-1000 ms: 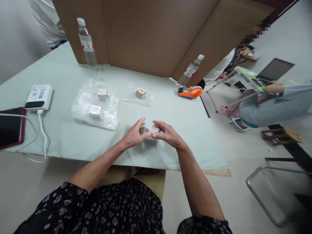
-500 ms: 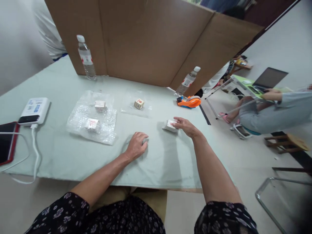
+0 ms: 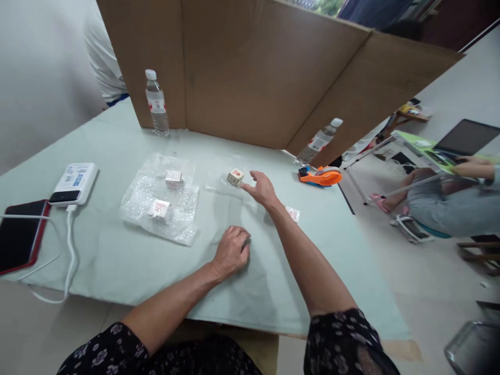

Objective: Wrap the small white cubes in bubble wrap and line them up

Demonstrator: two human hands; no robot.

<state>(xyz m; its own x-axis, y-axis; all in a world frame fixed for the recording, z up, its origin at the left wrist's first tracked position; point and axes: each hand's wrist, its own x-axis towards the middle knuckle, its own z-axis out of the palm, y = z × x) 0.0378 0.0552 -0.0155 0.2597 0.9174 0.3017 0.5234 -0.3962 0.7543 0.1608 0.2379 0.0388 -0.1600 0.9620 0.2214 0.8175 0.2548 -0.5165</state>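
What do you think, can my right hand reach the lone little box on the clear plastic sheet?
Probably yes: your right hand is open just beside the small box, and nothing visible stands between them.

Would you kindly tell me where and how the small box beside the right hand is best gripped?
Pinch the small box by two opposite side faces, probably best coming from its right, where the open right hand is. Its compact, flat-sided shape suits thumb and fingers; gripping above its base should help avoid catching the clear plastic sheet underneath.
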